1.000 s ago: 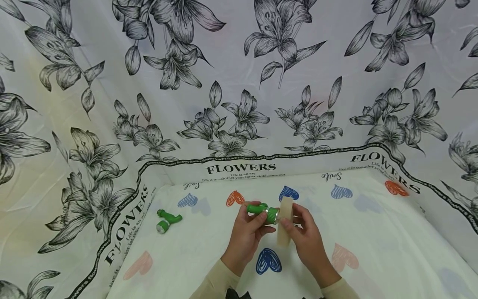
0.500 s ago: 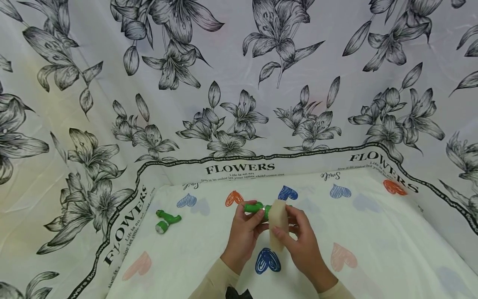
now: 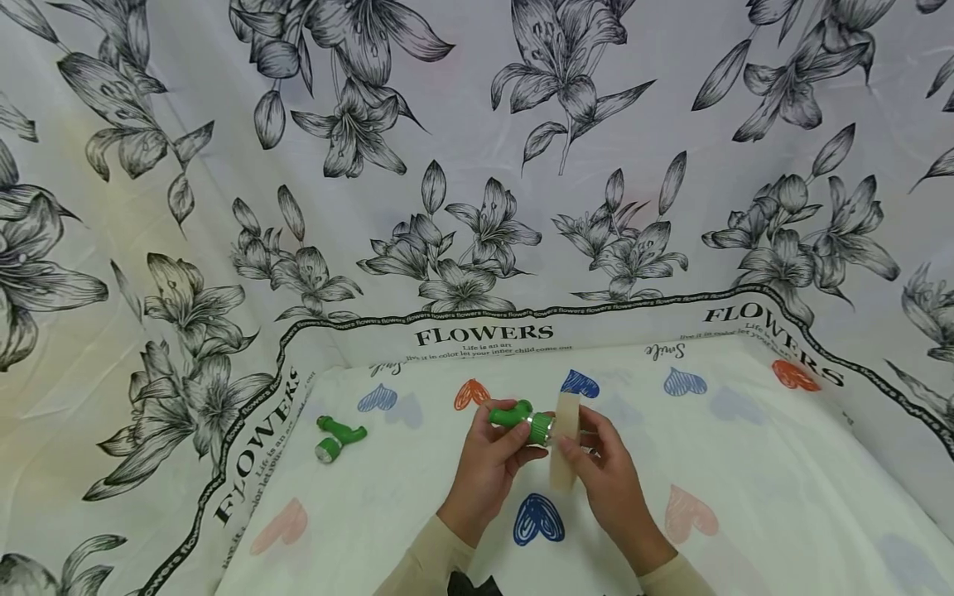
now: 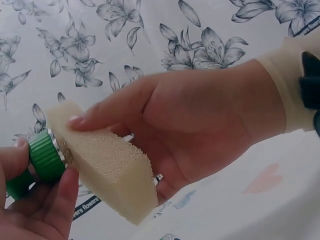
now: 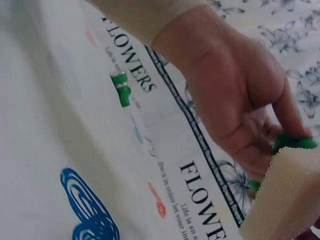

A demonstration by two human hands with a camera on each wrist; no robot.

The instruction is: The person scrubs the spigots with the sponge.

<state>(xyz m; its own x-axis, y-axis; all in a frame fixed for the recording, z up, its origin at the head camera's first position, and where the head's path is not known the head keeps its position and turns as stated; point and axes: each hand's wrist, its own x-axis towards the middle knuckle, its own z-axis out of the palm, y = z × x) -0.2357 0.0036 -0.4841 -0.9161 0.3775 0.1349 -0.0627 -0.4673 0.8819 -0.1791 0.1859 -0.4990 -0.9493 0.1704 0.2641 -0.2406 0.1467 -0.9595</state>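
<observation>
My left hand (image 3: 488, 468) grips a green plastic tap (image 3: 540, 429) with a ribbed collar and a silver ring, its spout end lying in the fingers. A beige sponge block (image 3: 565, 443) is held upright between the thumb and fingers of my right hand (image 3: 613, 480). In the left wrist view, the sponge (image 4: 112, 165) presses close against the ringed end of the tap (image 4: 47, 156). In the right wrist view, the sponge (image 5: 285, 195) hides much of the tap (image 5: 295, 142). Both hands work above the middle of the cloth.
A second green tap (image 3: 339, 439) with a silver-ringed end lies on the left of the white heart-printed cloth (image 3: 417, 530). Behind and to the left hangs a flower-printed curtain (image 3: 462, 108).
The sponge swung left across the collar, its broad face towards me, then moved back right and is edge-on again. The left hand keeps hold of its tap.
</observation>
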